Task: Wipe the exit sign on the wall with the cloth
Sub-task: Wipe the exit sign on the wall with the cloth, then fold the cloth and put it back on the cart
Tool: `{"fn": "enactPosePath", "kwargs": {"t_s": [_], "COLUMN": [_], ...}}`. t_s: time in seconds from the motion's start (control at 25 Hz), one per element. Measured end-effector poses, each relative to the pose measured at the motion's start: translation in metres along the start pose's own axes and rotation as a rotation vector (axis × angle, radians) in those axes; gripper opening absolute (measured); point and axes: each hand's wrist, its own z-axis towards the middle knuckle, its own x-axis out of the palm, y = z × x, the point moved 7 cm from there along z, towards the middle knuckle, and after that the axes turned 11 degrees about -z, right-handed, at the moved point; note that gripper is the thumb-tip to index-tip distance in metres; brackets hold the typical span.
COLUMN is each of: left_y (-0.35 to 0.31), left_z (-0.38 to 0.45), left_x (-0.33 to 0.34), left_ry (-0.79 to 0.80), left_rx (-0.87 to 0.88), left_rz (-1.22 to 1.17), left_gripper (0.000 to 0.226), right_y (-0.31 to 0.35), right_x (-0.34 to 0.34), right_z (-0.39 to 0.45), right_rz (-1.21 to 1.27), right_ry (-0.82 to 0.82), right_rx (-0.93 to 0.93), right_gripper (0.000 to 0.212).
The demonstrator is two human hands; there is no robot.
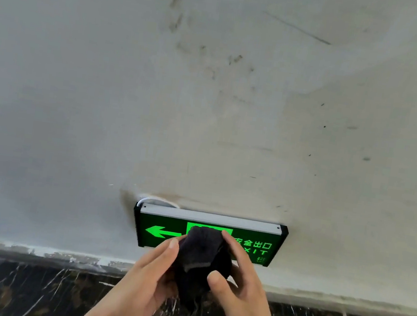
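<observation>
A lit green exit sign [254,243] with a left arrow and a silver top rail hangs low on the wall. A bunched dark cloth [199,257] covers the sign's middle. My left hand [149,280] grips the cloth from the left, thumb on its front. My right hand [237,275] holds it from the right, fingers along its top edge and thumb on its lower front. I cannot tell if the cloth touches the sign's face. The sign's centre pictogram and part of the word EXIT are hidden behind the cloth and hands.
The pale grey wall [209,105] is scuffed and stained above the sign. A white cable [155,200] loops out of the wall at the sign's top left corner. Dark veined marble skirting [25,290] runs below.
</observation>
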Motion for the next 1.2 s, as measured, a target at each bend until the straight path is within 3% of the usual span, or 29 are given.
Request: {"fn": "enactPosePath", "kwargs": {"t_s": [0.12, 0.36, 0.44, 0.56, 0.76, 1.0, 1.2], "left_y": [-0.005, -0.064, -0.096, -0.152, -0.243, -0.305, -0.318], "left_z": [-0.004, -0.048, -0.067, -0.102, -0.149, -0.198, -0.232], "left_x": [0.014, 0.075, 0.104, 0.151, 0.216, 0.265, 0.299], "left_ry": [-0.039, -0.059, -0.082, -0.094, -0.177, -0.287, -0.315], "left_rx": [-0.021, -0.032, -0.050, -0.086, -0.053, -0.096, -0.094], "left_rz": [0.025, 0.089, 0.030, -0.004, -0.088, -0.173, -0.275], "left_gripper": [0.044, 0.040, 0.031, 0.039, 0.029, 0.017, 0.017], "right_y": [0.020, 0.120, 0.163, 0.234, 0.323, 0.408, 0.454], "right_x": [-0.014, -0.033, -0.048, -0.070, -0.103, -0.143, -0.167], "right_z": [-0.002, -0.014, -0.016, -0.021, -0.031, -0.049, -0.074], "right_rz": [0.062, 0.091, 0.148, 0.180, 0.418, 0.565, 0.716], "right_ry": [-0.017, 0.014, -0.041, -0.070, -0.099, -0.100, -0.108], "right_rx": [0.102, 0.236, 0.279, 0.317, 0.470, 0.475, 0.434], "right_gripper": [0.058, 0.080, 0.067, 0.040, 0.021, 0.018, 0.035]}}
